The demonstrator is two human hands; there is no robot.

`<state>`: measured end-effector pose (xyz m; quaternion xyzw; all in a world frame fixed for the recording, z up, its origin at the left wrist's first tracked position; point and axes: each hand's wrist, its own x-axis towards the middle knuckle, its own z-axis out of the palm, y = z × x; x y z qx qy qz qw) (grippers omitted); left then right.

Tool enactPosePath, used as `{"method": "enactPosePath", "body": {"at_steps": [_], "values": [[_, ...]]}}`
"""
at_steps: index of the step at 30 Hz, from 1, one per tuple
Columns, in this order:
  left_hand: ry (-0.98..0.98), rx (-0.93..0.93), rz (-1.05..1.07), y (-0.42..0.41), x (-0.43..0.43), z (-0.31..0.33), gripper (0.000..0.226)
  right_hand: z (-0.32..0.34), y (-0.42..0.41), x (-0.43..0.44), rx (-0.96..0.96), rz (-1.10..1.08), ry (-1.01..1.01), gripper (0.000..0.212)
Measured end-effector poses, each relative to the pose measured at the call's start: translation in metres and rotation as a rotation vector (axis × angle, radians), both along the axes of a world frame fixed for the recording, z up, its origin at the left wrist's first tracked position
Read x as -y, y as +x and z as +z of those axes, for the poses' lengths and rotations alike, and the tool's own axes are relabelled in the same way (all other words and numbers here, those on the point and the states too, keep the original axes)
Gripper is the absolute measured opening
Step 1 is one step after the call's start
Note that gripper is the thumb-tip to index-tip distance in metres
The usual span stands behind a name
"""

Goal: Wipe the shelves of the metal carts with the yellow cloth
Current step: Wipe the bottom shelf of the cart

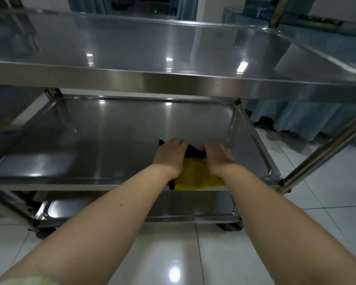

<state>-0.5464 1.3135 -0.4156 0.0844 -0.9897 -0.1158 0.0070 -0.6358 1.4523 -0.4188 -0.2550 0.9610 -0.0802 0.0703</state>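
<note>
Your bare left arm [95, 229] and right arm [286, 221] reach over glossy white floor tiles [173, 254] to the middle shelf [90, 140] of the stainless steel cart. The yellow cloth with a black part [195, 177] lies on that shelf near its front right corner, overlapping the front rim. Your left hand [169, 155] presses it flat with the fingers stretched. Your right hand [218, 159] rests just beside, fingers bent over the dark fold; you cannot tell whether it grips. The broad mirror-bright top shelf [173, 48] overhangs both hands. Below sits the bottom shelf [132, 204] and a dark caster wheel [228, 226]. A slanted metal tube [317, 161] and teal pleated fabric [306, 120] stand to the right.
</note>
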Motion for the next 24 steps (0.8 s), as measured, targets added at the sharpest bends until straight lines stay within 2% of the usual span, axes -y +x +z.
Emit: {"method": "enactPosePath", "body": {"at_steps": [3,5,8,13,17,20,24], "values": [[-0.1,0.0,-0.152,-0.005,0.007,0.017,0.066,0.024,0.022,-0.004,-0.032,0.06,0.002,0.029],[-0.1,0.008,-0.21,-0.002,0.008,0.029,0.059,0.042,0.037,-0.012,-0.038,0.1,-0.116,0.029],[-0.001,-0.068,-0.248,0.019,0.002,0.044,0.035,0.065,0.063,-0.031,-0.042,0.141,-0.295,0.024],[0.103,-0.214,-0.231,0.091,-0.02,0.046,0.028,0.074,0.117,-0.064,-0.084,0.219,-0.418,0.026],[0.048,-0.279,-0.204,0.132,-0.035,-0.022,0.034,0.01,0.146,-0.072,-0.219,0.26,-0.265,0.035],[0.124,-0.116,-0.15,0.14,-0.042,-0.098,0.036,-0.069,0.158,-0.074,-0.133,0.229,-0.204,0.039],[0.271,-0.048,-0.103,0.128,-0.046,-0.199,0.038,-0.17,0.15,-0.078,-0.027,0.203,-0.193,0.034]]}}
